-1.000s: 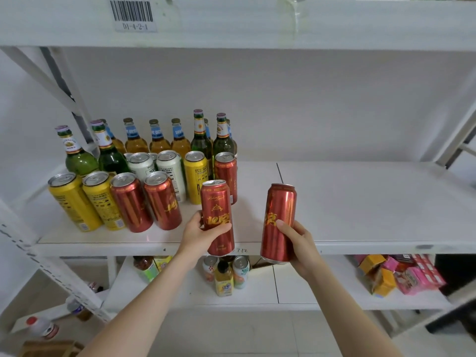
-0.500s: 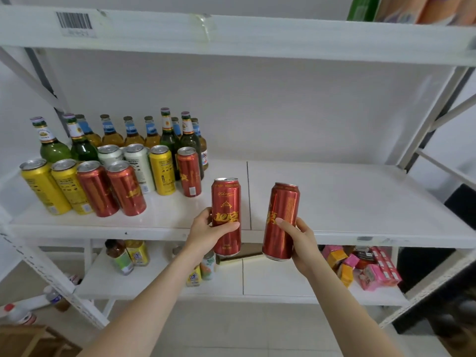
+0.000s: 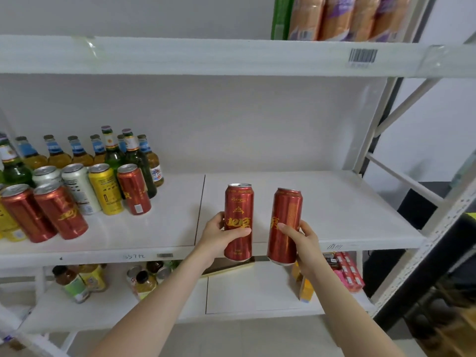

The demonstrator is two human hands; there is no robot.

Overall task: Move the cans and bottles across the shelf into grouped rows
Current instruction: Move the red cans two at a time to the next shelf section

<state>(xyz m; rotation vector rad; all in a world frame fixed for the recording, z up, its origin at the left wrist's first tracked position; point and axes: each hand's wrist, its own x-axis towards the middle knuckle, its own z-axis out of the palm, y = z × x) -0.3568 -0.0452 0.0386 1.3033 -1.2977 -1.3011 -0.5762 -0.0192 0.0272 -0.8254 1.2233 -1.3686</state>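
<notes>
My left hand point(image 3: 219, 237) grips a tall red can point(image 3: 239, 202) upright, and my right hand point(image 3: 304, 240) grips a second red can point(image 3: 286, 215) beside it. Both cans hang in front of the middle shelf's point(image 3: 322, 210) front edge, near its centre seam. On the shelf's left end stand red cans point(image 3: 60, 212), a yellow can point(image 3: 106, 188), white cans point(image 3: 77, 186) and one more red can point(image 3: 134, 191). Behind them is a row of green bottles point(image 3: 137, 157) and amber bottles point(image 3: 58, 154).
The shelf's right half is bare white board. The upper shelf point(image 3: 231, 55) holds wrapped packs point(image 3: 342, 16) at the right. The lower shelf carries drink bottles point(image 3: 74, 282), small cans point(image 3: 144, 276) and pink and orange boxes point(image 3: 347, 274). A grey metal upright point(image 3: 422, 253) frames the right side.
The view has swung right, so the group of cans and bottles sits farther left in frame. Both hands still hold their red cans, now over the shelf's centre seam.
</notes>
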